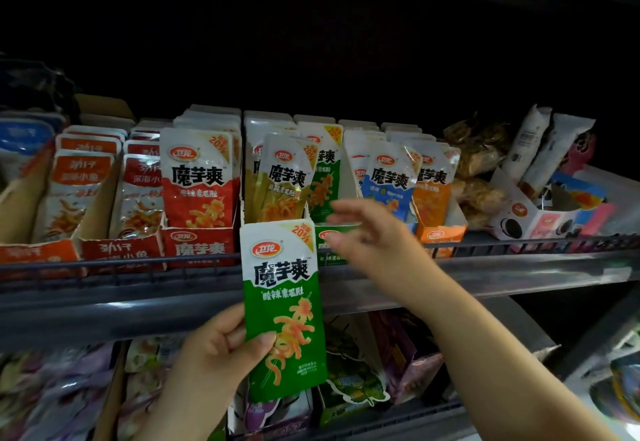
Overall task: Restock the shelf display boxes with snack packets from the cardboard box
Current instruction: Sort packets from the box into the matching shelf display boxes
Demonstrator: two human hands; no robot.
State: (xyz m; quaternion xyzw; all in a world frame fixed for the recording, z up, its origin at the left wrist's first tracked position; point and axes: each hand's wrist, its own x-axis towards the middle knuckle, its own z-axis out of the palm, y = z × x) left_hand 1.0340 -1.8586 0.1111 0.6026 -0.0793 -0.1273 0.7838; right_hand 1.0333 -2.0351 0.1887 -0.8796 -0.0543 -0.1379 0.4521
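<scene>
Item: green snack packet (284,302), upright, pinched at its lower left edge by the left hand (221,347), in front of the shelf rail (138,262) at 6 o'clock from the yellow packets (284,184). Right hand (367,233), at 2 o'clock from it, fingers apart, holding nothing, blurred, before the green display box (325,253). Risk, judged: front packets lean loosely, so a brush from that hand may tip them over the rail, or the packet lands in the yellow row

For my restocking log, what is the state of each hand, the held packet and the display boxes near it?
green packet: upright, held in front of the shelf edge.
left hand: grips the green packet.
right hand: open, empty, blurred, by the green display box.
green display box: holds upright packets.
red display box: packed with upright packets.
</scene>
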